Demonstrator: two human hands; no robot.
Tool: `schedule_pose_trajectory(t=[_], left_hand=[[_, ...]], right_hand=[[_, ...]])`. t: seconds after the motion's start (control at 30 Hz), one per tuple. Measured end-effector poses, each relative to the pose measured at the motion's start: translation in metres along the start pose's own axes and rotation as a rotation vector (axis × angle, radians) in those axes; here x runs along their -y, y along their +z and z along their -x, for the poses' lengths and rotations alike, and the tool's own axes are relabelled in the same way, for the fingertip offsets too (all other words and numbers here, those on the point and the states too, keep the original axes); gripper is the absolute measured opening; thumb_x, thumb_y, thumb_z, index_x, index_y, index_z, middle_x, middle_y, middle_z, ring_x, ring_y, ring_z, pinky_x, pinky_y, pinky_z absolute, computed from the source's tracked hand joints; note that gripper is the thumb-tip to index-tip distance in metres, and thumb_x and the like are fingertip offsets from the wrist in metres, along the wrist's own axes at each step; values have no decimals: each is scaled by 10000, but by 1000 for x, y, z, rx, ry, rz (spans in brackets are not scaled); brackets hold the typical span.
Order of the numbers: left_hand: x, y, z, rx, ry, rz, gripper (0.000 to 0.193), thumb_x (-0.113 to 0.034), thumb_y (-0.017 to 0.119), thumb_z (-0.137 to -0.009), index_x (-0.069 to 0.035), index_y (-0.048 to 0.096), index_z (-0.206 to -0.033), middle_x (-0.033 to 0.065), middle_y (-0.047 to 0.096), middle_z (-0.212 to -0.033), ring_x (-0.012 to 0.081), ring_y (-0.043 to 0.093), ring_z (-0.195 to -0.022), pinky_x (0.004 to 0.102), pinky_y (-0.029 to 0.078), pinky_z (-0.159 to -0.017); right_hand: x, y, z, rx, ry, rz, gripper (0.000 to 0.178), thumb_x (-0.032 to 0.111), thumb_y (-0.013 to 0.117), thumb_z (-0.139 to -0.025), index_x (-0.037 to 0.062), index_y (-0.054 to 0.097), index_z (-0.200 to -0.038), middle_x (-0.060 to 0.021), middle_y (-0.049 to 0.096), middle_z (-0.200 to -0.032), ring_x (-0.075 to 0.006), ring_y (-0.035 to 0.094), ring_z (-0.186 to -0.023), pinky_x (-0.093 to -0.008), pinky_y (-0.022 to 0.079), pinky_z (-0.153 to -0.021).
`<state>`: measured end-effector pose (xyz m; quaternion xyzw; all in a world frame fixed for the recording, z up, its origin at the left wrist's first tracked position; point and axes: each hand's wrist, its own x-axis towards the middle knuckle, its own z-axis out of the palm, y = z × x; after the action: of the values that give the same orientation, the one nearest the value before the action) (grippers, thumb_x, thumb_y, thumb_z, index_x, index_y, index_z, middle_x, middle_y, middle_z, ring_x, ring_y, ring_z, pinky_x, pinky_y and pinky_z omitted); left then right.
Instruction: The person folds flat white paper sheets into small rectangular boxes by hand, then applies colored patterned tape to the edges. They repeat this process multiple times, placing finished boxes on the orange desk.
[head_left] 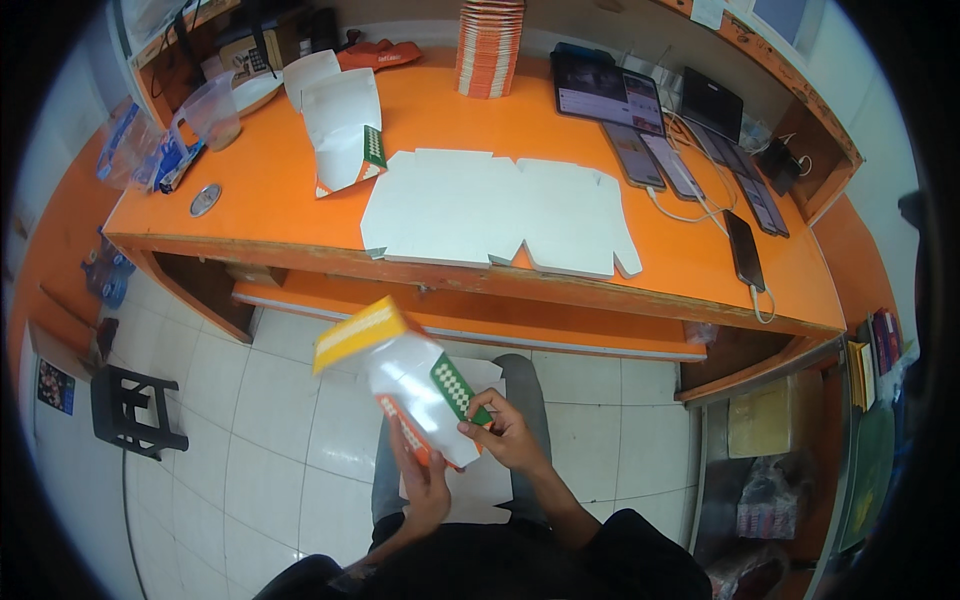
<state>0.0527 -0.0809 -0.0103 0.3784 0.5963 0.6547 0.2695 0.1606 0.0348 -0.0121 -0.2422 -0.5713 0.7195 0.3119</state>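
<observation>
Over my lap I hold a partly folded cardboard box (405,375), white inside, with green and orange patterned side walls and a yellow flap at its far end. My left hand (425,485) has its fingers against the orange wall, near the box's close end. With thumb and fingers, my right hand (508,437) pinches the lower corner of the green wall. Beneath the box, white flat card (485,490) lies across my legs. On the desk, flat white box blanks (480,210) lie by the front edge, left of centre; another partly folded box (345,125) stands beyond them.
The orange desk (430,105) bears a tall stack of orange-and-white card (490,50) at the back. Right of it lie a tablet (605,90) and several phones on cables. A clear plastic tub (212,112) and a round metal lid (205,200) are at left. A black stool (138,410) stands on the floor.
</observation>
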Motion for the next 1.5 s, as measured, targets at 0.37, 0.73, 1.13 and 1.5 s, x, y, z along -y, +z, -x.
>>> schedule_pose_trajectory(t=[0.37, 0.73, 1.13, 1.5], left_hand=[[-23, -17, -29, 130, 2, 147, 751, 36, 501, -913, 27, 2, -1474, 199, 190, -1495, 219, 392, -1263, 318, 437, -953], [-46, -25, -42, 332, 78, 108, 757, 81, 571, -863, 55, 109, -1462, 235, 402, -1390, 225, 485, -1201, 334, 431, -975], [-59, -40, -57, 269, 331, -379, 419, 49, 672, -785, -7, 598, -1193, 191, 657, -1060, 256, 677, -906, 306, 527, -773], [-85, -38, -61, 190, 544, -358, 259, 9, 727, -747, -3, 690, -1003, 186, 687, -906, 231, 678, -782, 273, 523, -674]], right_hand=[[32, 0, -13, 202, -47, -251, 353, 24, 664, -859, 38, 468, -1153, -53, 497, -1154, -125, 544, -1005, -267, 465, -845], [42, -21, -6, 158, -232, -119, 396, -88, 682, -789, -4, 552, -1153, -93, 576, -1126, -172, 568, -1066, -322, 487, -918], [77, -9, -2, 46, -313, 371, 476, 62, 732, -780, 77, 593, -1235, -124, 638, -1168, -193, 663, -976, -295, 534, -836], [80, 7, -3, -101, -710, 489, 233, 93, 769, -721, 51, 724, -945, -110, 711, -822, -196, 666, -761, -366, 477, -801]])
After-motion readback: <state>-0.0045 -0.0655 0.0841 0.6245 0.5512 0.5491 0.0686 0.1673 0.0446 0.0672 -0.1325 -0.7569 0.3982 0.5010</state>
